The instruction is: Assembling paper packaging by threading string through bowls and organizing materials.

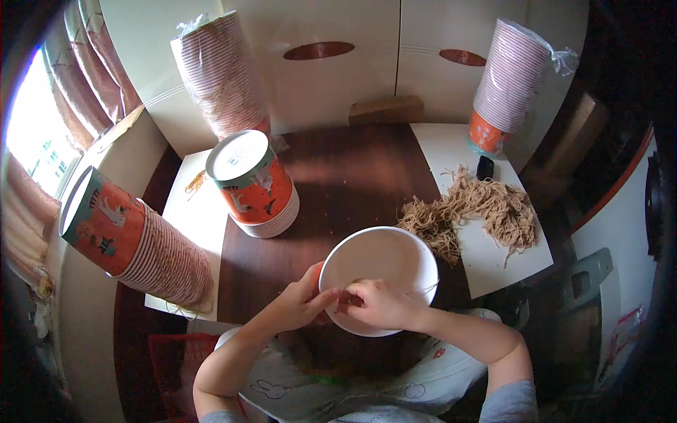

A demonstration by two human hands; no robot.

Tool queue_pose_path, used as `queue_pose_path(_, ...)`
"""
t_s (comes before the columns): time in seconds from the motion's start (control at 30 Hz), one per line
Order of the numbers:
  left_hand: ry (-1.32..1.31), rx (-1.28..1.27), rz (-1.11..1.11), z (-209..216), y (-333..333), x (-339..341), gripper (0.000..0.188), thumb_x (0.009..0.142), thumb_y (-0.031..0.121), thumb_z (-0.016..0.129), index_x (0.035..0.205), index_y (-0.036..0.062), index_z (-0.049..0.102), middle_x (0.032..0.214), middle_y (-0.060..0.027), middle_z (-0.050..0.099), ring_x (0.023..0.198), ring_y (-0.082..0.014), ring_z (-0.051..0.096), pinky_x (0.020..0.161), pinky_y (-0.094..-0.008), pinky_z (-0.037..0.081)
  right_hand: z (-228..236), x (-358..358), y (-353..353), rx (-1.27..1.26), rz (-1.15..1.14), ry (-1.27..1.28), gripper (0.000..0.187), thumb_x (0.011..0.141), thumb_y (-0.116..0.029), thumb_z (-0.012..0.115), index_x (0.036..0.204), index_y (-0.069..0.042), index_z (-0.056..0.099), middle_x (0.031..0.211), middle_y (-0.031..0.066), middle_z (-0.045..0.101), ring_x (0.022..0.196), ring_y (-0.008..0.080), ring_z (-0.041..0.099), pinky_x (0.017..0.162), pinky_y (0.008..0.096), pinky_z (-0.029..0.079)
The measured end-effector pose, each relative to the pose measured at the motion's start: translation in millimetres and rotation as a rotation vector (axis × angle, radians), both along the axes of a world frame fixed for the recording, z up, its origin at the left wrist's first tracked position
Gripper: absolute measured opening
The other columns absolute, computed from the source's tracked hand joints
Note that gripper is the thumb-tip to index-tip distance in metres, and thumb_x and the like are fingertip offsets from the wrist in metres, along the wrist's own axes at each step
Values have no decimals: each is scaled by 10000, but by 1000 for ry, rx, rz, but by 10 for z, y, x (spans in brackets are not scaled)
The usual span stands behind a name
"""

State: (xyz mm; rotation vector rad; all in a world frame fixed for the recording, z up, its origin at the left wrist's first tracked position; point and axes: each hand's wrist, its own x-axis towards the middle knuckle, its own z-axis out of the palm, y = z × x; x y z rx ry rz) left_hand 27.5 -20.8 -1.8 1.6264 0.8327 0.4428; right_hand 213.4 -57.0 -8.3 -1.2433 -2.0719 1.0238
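A white-lined paper bucket (384,257) is tipped toward me at the table's near edge, its open mouth facing up. My left hand (302,299) grips it by the left side, with the thumb over the rim. Inside the mouth, close to that thumb, the fingers of my right hand (377,303) are pinched together near the left wall. A thin pale cord (424,287) shows beyond my right wrist, against the bucket's right inner wall. What lies between the right fingertips is mostly hidden, but it appears to be this cord's other end.
A heap of tan cords (493,208) lies on a white board (486,271) at the right. Upside-down orange buckets (262,187) stand left of centre. A leaning bucket stack (144,243) is at far left. Plastic-wrapped stacks stand at back left (218,74) and back right (511,77).
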Motion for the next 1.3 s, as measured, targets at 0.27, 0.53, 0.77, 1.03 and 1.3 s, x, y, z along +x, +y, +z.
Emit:
queue_pose_path(0.27,-55,-42,0,-46,8,6,503,868,303,463,1265,91,238,999,-105,528,831,-172,564,600,-289,525,-20,3,-1,-51,-28,68,163,743,-126,566,864,-19,590,816,118,623,759,222,611,675,311,479)
queue_pose_path(0.53,-32,-46,5,-8,5,7,495,868,298,467,1258,83,249,983,-106,533,816,-166,565,596,-285,523,22,8,9,-50,28,61,154,744,-134,567,846,-21,593,792,104,624,742,187,609,668,313,477)
queue_pose_path(0.77,-76,-136,39,39,-17,7,467,875,281,458,1247,77,262,960,-100,536,786,-156,570,584,-282,516,33,-10,26,-86,31,82,197,732,-164,541,859,-26,599,823,151,618,786,288,602,718,372,461)
queue_pose_path(1.03,-264,-594,207,52,-23,-38,293,863,178,464,1095,30,363,946,-103,539,797,-195,584,699,-322,498,147,80,204,7,-4,60,140,741,-145,582,836,-44,609,769,93,623,724,193,607,659,294,470)
queue_pose_path(1.3,157,362,165,76,-91,110,175,738,86,587,878,-6,536,777,-139,599,715,-218,608,628,-308,476,174,88,324,-56,-28,71,136,752,-133,587,833,-27,608,719,77,626,663,141,603,629,275,472)
